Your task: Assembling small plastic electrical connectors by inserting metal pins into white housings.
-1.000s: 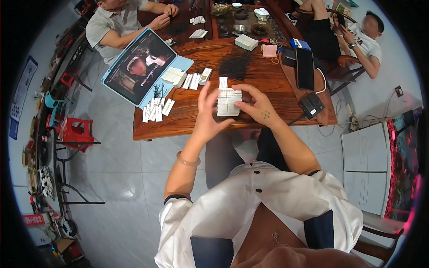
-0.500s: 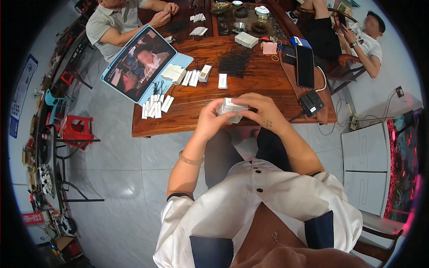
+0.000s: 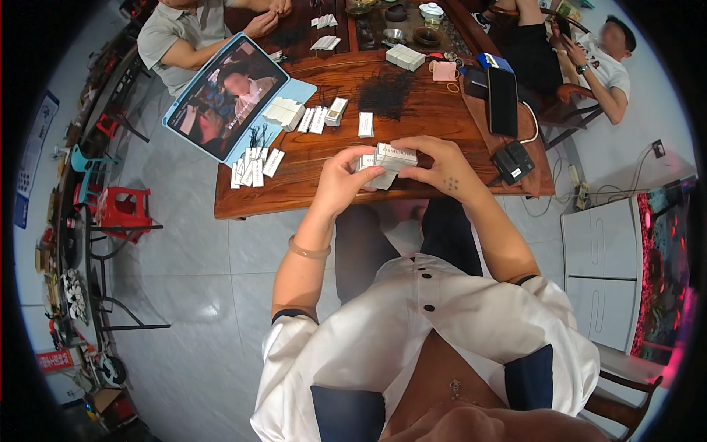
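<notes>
Above the table's near edge, my left hand (image 3: 342, 179) is closed round a stack of white printed tags (image 3: 378, 180), thumb on the near side. My right hand (image 3: 440, 168) pinches another block of white tags (image 3: 398, 155) between thumb and fingers, slightly higher and to the right. The two blocks overlap in view; whether they touch I cannot tell. Just beyond my hands lies a small stack of tags (image 3: 365, 124). Farther off is a heap of thin black strings (image 3: 384, 94). Left of it lie several tag bundles (image 3: 315, 119) and a bigger tag block (image 3: 283, 114).
A tablet in a light blue case (image 3: 228, 99) stands at the table's left, near spread tags with black strings (image 3: 256, 168). Right: a phone (image 3: 503, 102), a black box with a white cable (image 3: 513, 162), a pink pouch (image 3: 444, 71). Two other people sit beyond the table.
The tags, previously one stack between both hands, now show as two blocks. My right hand has risen a little with its block. The view has shifted slightly.
</notes>
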A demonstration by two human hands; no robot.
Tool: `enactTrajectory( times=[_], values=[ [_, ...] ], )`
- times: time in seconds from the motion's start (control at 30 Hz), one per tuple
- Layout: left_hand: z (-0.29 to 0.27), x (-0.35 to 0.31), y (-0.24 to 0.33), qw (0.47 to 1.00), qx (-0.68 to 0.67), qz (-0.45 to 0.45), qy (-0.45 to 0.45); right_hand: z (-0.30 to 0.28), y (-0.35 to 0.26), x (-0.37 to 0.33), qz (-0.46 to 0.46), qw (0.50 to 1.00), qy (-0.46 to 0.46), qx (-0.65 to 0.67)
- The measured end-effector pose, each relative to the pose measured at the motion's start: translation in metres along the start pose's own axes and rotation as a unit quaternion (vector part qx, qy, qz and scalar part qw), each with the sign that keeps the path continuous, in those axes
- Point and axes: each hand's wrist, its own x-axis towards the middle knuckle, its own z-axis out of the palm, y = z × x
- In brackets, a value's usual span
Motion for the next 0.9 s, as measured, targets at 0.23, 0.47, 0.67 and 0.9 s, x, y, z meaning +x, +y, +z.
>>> enactTrajectory(
  times=[0.23,0.47,0.67,0.9],
  values=[
    [0.0,-0.002,-0.006,1.0,0.003,0.011,-0.004,0.0,-0.002,0.001,0.041,0.998,-0.044,0.01],
    [0.0,-0.002,-0.006,1.0,0.024,0.013,0.0,-0.002,0.0,0.002,0.033,0.996,-0.077,-0.01],
    [0.011,0.002,-0.011,0.97,0.204,0.121,0.046,0.003,-0.012,-0.001,-0.015,0.954,-0.077,-0.289],
    [0.024,0.005,-0.013,0.993,0.01,0.01,0.116,0.022,-0.015,0.003,-0.104,0.873,0.033,-0.475]
  ],
)
